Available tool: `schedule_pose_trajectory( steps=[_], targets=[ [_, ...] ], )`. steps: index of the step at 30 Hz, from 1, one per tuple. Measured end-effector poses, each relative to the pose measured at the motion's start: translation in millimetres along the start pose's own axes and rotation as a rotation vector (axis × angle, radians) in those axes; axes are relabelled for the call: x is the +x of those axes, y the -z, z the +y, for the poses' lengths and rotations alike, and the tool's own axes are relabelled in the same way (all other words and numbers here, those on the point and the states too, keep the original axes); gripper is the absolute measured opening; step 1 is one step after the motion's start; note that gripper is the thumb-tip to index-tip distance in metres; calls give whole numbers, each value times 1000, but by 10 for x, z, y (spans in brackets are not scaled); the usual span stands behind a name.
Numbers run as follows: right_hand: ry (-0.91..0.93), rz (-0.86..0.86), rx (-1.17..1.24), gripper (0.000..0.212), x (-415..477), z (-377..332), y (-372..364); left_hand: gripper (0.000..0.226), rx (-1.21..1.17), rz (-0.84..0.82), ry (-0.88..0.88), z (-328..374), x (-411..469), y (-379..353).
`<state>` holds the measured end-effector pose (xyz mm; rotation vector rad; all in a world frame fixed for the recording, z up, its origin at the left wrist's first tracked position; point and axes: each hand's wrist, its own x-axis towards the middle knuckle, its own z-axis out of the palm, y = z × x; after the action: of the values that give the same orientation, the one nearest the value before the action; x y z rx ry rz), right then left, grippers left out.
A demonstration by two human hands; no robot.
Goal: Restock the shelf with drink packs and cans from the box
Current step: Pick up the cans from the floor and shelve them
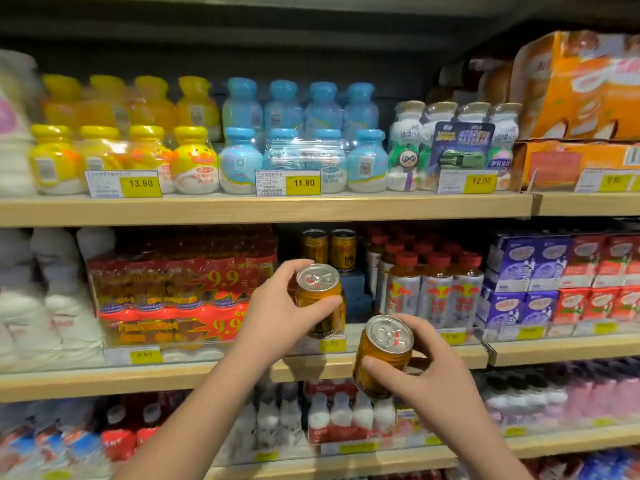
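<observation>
Both hands are closed on gold cans: the left hand (277,306) wraps its grip around the side of the left can (320,299), thumb on the near face and fingers curled over the far rim, while the right hand (429,368) clasps the right can (382,355) from the side and behind, thumb pressed across its ribbed wall. Largest in view, the shelf (263,209) runs in wooden tiers across the whole frame. At 9 o'clock from the hands sits a red shrink-wrapped pack (176,292) marked 9.9, with white bottles (45,292) further out the same way. At 3 o'clock stand red-capped bottles (433,289), then purple and red cartons (561,278). Up at 12 o'clock, on the tier above, are blue bottles (304,140), with yellow bottles (121,140) at 10 o'clock and orange packs (575,88) at 2 o'clock. The left can is held upright in front of the middle tier, before a gap where two more cans (329,249) stand at the back at 12 o'clock from it. The right can sits lower, at 5 o'clock from the left one, tilted with its top toward the camera, in front of the tier's front edge. Yellow price tags (140,183) line the edges.
</observation>
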<state>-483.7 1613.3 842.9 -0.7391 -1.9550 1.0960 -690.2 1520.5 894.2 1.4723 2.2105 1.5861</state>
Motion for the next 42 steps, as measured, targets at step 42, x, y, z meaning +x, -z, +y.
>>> schedule_pose_trajectory(
  steps=[42],
  targets=[
    [93,21,-154,61,1061,97,63,67,303,-26,67,-174,881,-415]
  ],
)
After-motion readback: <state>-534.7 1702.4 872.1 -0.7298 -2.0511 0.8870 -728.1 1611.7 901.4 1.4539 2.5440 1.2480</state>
